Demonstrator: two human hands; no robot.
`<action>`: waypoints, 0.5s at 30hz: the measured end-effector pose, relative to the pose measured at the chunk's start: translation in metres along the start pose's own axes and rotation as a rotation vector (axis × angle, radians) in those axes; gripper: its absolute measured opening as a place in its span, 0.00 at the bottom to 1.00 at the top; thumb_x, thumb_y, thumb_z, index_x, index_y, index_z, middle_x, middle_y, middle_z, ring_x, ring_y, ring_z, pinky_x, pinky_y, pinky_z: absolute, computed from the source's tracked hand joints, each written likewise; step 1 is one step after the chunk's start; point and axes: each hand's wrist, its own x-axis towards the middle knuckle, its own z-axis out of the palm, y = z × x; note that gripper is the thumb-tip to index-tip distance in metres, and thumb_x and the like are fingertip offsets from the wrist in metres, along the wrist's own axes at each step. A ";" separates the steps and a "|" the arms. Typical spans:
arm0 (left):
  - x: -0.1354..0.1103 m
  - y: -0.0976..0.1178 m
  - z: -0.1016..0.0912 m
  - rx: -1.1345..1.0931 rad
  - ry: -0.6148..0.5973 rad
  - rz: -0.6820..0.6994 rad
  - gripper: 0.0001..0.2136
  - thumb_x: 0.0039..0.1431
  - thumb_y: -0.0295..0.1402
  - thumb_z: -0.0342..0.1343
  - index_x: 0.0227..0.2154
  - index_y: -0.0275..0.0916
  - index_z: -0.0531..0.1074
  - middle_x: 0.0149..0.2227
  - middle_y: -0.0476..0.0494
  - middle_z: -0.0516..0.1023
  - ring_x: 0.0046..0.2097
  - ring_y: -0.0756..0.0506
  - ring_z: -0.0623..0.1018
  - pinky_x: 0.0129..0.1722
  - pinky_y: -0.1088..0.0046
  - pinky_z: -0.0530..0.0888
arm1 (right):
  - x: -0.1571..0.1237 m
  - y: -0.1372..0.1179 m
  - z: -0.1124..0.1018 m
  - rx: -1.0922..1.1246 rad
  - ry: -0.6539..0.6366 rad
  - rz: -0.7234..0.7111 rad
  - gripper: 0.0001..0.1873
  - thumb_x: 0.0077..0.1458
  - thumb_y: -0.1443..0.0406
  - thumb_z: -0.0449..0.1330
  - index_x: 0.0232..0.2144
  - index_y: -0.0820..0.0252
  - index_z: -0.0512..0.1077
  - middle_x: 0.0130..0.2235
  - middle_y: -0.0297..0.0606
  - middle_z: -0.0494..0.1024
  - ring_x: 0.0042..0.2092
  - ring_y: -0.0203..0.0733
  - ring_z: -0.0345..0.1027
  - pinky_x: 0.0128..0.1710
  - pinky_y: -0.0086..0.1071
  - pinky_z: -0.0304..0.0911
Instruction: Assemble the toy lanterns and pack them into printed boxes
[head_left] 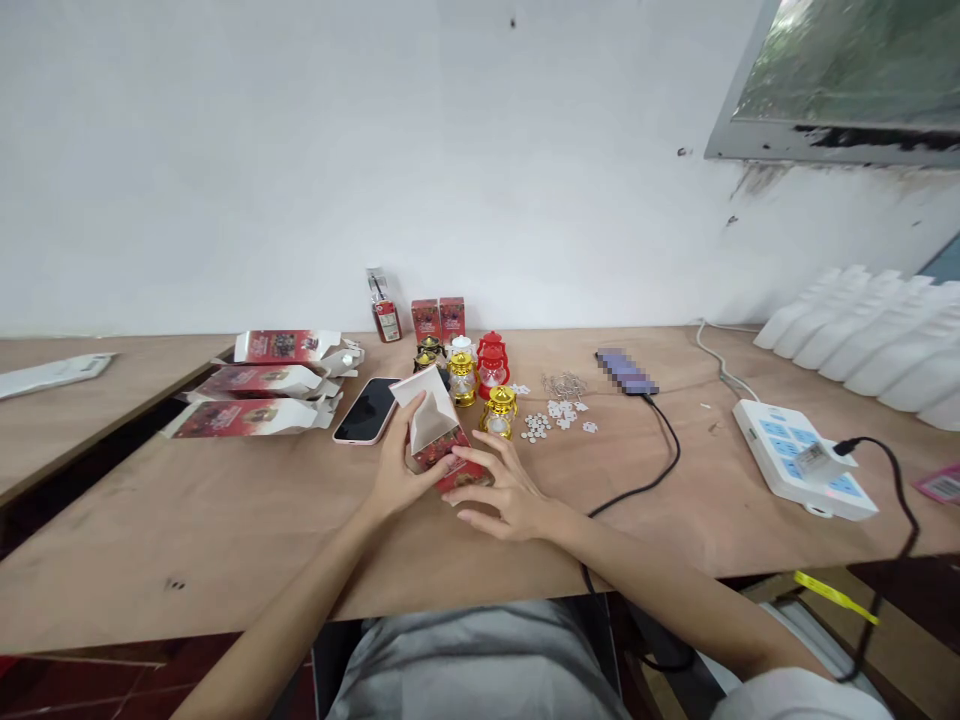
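Between the fingers [480, 457], red box [444, 447].

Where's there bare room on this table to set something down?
Front left, between the lying cartons and left forearm; right, between the black cable and power strip. Crowded: the middle, with the held carton, lanterns and small white pieces.

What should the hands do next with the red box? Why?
Perhaps the right hand should check that the red box has its bottom shut: the left hand holds it with its top open, its bottom is out of sight, and a gold lantern stands close by.
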 end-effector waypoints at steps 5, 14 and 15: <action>-0.003 -0.007 0.002 0.008 0.071 -0.060 0.34 0.47 0.43 0.63 0.54 0.41 0.54 0.50 0.40 0.64 0.49 0.42 0.71 0.46 0.65 0.72 | 0.002 0.011 -0.008 -0.164 0.324 0.258 0.16 0.55 0.67 0.54 0.46 0.51 0.67 0.56 0.43 0.58 0.59 0.51 0.51 0.57 0.51 0.53; -0.003 -0.014 0.004 0.135 -0.043 -0.056 0.46 0.45 0.40 0.64 0.62 0.45 0.41 0.56 0.35 0.62 0.53 0.36 0.70 0.47 0.56 0.72 | 0.002 0.055 -0.024 -0.407 0.424 0.505 0.17 0.54 0.67 0.51 0.48 0.61 0.62 0.52 0.49 0.62 0.55 0.51 0.55 0.54 0.49 0.54; -0.003 -0.015 0.006 0.144 -0.061 -0.064 0.48 0.45 0.40 0.64 0.63 0.45 0.38 0.55 0.34 0.63 0.52 0.35 0.71 0.45 0.55 0.73 | 0.000 0.062 -0.028 -0.447 0.430 0.542 0.17 0.54 0.68 0.51 0.48 0.62 0.63 0.52 0.49 0.63 0.55 0.51 0.55 0.53 0.49 0.54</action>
